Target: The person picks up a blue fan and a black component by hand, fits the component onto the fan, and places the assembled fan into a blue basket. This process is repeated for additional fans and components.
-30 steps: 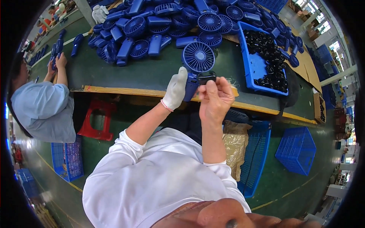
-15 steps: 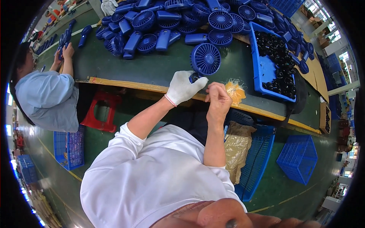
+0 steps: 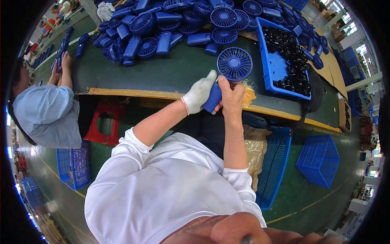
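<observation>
A blue handheld fan (image 3: 234, 64) is held between my hands over the front edge of the workbench, its round grille pointing up and away from me. My left hand (image 3: 200, 94), in a white glove, grips the fan's handle from the left, thumb raised. My bare right hand (image 3: 232, 95) closes on the handle from the right, just under the grille. Part of the handle is hidden by the fingers. Beyond my hands, a heap of similar blue fans (image 3: 164, 42) covers the back of the bench.
Right of my hands stands a blue tray (image 3: 277, 72) of small black parts. An orange patch with loose threads (image 3: 248, 96) lies at the bench edge. Below are a blue crate (image 3: 276, 171) with brown wrapping and a red stool (image 3: 106, 123). A co-worker (image 3: 46, 107) holds fans at left.
The fan has turned, so its handle now shows between my hands. My right hand has moved up and left from beside it and taken hold of the handle.
</observation>
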`<state>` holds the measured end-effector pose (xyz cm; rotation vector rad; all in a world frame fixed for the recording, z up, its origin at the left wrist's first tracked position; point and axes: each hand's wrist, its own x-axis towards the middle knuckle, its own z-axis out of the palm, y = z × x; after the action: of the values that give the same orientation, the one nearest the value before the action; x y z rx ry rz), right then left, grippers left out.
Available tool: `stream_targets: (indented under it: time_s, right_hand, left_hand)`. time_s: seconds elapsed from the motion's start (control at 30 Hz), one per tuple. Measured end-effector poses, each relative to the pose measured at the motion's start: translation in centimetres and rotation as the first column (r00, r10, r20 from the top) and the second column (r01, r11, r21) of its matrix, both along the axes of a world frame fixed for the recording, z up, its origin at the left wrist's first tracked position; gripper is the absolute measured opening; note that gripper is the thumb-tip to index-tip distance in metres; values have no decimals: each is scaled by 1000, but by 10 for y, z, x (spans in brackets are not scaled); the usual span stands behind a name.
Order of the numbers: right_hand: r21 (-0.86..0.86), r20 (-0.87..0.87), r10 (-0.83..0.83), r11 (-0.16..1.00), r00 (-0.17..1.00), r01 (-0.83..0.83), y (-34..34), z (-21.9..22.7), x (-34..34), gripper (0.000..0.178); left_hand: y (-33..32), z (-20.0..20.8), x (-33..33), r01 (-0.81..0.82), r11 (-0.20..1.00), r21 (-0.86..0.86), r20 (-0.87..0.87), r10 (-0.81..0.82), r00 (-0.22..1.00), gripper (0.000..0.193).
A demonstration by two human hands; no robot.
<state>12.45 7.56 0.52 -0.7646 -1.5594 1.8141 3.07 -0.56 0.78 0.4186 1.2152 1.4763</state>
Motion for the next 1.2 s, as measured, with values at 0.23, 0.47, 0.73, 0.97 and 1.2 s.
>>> stream_targets:
  time_s: [0.23,0.47,0.73,0.97,1.2]
  right_hand:
    - [677,498,-377,732,781,-78,52,30,31,39]
    - [877,475,-708,330,523,-350,90,13,38,25]
    - [911,392,-630,364,671,-191,133,39,52,33]
    - [820,527,-550,528,648,-220,249,37,10,23]
    - [810,580,-643,522,501,-267,297,0,-24,26]
  left_hand:
    - [40,-27,-25,-66,971,232,-960,239,148,32]
    - [97,-4,-141,-243,969,-52,-959,-116,-260,73]
    - [63,20,-116,64,930,-362,-913,-340,-224,58]
    - [17,-7,-85,186,978,-93,-878,8,-479,51]
    - [2,-5,-74,98,991,-94,-942,-56,-330,44]
